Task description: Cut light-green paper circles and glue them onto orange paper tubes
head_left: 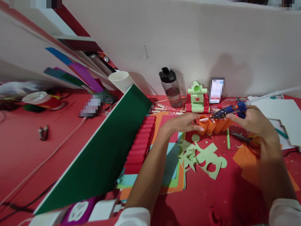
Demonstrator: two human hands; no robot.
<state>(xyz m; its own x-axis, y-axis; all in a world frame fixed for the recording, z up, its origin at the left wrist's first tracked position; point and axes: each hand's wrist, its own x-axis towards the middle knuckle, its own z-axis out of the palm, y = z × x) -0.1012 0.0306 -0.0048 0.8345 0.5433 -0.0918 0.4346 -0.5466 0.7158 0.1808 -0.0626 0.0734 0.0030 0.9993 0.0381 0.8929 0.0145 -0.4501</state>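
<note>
My right hand [252, 121] is wrapped round a blue hot glue gun [231, 110], with its nozzle pointing left over a row of orange paper tubes [212, 126]. The tubes stand side by side on the red table, and white pieces show inside some of them. My left hand [185, 121] grips the leftmost tube from the left side, its thumb and fingers partly round it. Just behind the tubes stands a light green and red paper model [197, 99] with a red star. Pale green paper scraps [204, 157] with cut-out circles lie in front.
A green board [101, 150] slants up on the left, beside ridged red paper [141, 144] and coloured sheets [172, 163]. A water bottle [171, 88] and phone [216, 91] stand near the wall. Scissors [242, 136] and orange paper [251, 169] lie by my right arm.
</note>
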